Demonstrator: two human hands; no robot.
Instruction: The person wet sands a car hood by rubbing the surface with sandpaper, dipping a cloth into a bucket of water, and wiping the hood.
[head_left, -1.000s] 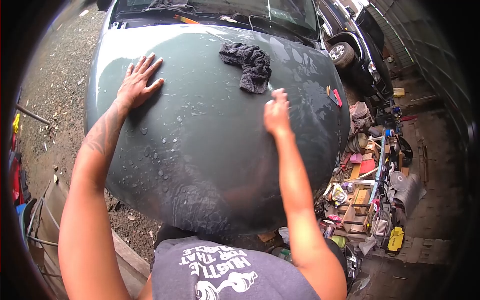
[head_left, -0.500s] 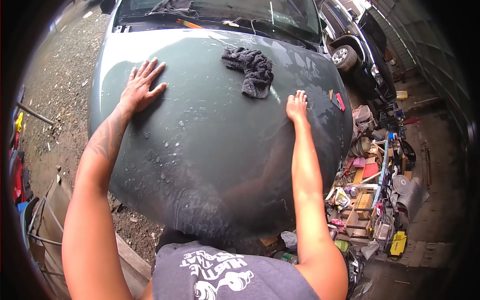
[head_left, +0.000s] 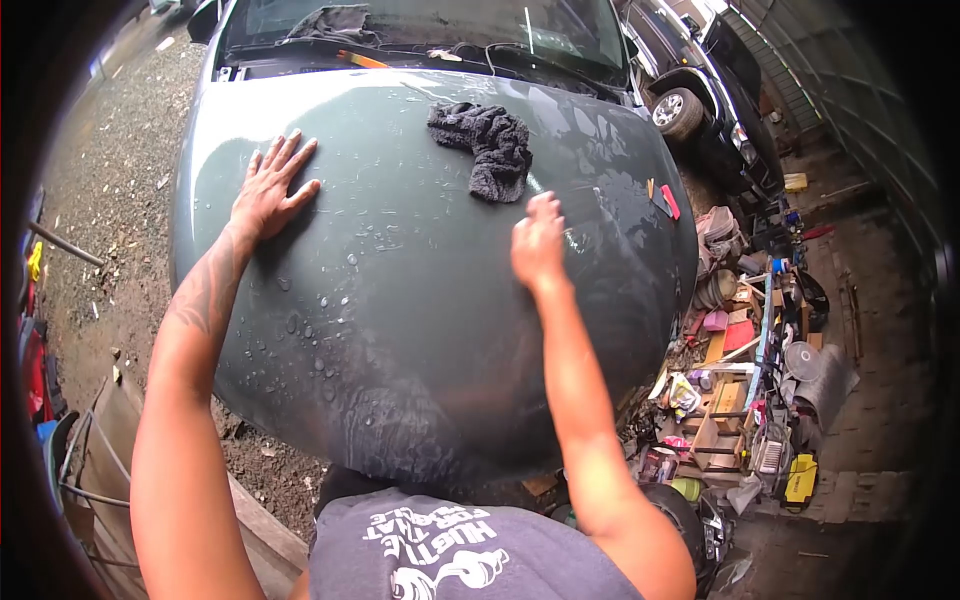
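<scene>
My left hand [head_left: 268, 194] lies flat with fingers spread on the left part of a dark green car hood [head_left: 420, 270], which is wet with drops and smears. On the middle right of the hood rests my right hand [head_left: 539, 238], its fingers curled down against the surface. Whatever it may hold is hidden under the fingers. Just beyond that hand lies a crumpled dark grey cloth [head_left: 490, 150]. Toward the hood's right edge are a pink-red strip [head_left: 670, 201] and a small tan stick [head_left: 650, 189].
Tools, boxes and scraps pile up on the ground at right, with a yellow case [head_left: 801, 480] among them. A dark vehicle with its wheel [head_left: 678, 113] showing stands behind at right. Gravel [head_left: 110, 190] runs along the left. Another dark cloth [head_left: 335, 22] lies at the windshield.
My right hand has moved left across the hood, closer to the grey cloth. My left hand stays in place on the hood. The view has shifted slightly.
</scene>
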